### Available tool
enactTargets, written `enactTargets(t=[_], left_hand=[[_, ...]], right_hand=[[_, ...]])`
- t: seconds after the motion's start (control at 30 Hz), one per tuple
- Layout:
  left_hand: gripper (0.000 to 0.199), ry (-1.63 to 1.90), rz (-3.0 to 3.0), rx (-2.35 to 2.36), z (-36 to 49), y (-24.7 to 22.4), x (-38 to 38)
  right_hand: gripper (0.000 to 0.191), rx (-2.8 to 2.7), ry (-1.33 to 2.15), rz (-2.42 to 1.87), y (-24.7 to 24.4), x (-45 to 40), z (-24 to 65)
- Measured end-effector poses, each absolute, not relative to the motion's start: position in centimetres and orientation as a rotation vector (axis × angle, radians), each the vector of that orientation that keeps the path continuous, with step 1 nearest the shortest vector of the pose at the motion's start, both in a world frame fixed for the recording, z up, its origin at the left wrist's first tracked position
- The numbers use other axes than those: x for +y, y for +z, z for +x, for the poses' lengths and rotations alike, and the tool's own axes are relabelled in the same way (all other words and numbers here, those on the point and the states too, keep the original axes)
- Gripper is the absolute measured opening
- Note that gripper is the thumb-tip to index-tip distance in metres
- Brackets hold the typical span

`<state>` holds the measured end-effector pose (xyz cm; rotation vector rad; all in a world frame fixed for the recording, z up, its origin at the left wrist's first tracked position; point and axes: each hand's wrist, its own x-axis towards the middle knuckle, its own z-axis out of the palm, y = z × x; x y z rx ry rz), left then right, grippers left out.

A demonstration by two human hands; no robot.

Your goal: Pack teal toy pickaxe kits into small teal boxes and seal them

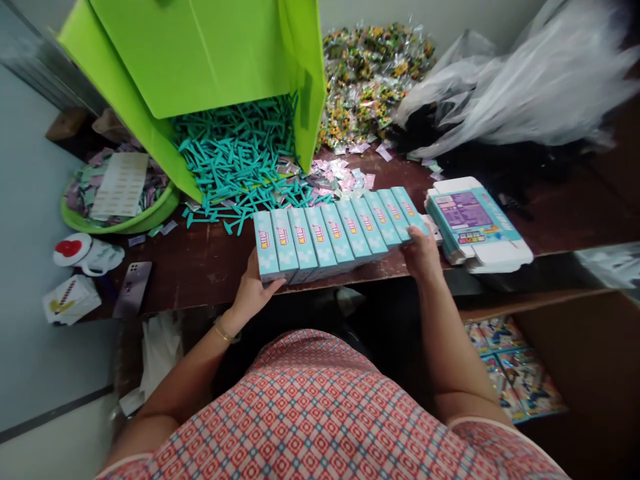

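Observation:
A row of several light-blue small cardboard boxes [336,233] stands side by side near the table's front edge, with pink and yellow print on their narrow faces. My left hand [255,287] presses against the left end of the row, its thumb along the near lower edge. At the opposite end, my right hand [421,250] grips the last box, thumb on its near corner. Between them the whole row is squeezed together. Just right of my right hand lies a stack of flattened blue and white cartons [473,223].
A green bin [210,53] spills teal plastic hammer-shaped pieces [240,153]. Small sachets [345,177] and bagged colourful pieces [375,73] lie behind. At left are a green basin [170,200], a lidded mug [87,253] and a phone [133,290]. A carton [590,360] with packed boxes stands lower right.

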<state>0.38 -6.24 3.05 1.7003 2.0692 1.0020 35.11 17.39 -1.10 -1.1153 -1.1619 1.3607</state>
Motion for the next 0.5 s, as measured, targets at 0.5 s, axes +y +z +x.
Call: enactTargets(t=[0.5], left_hand=[[0.101, 0.901, 1.743, 2.200, 0.7, 1.1, -4.3]], right_hand=[[0.057, -1.454, 0.457, -1.437, 0.0, 20.8, 39.4]])
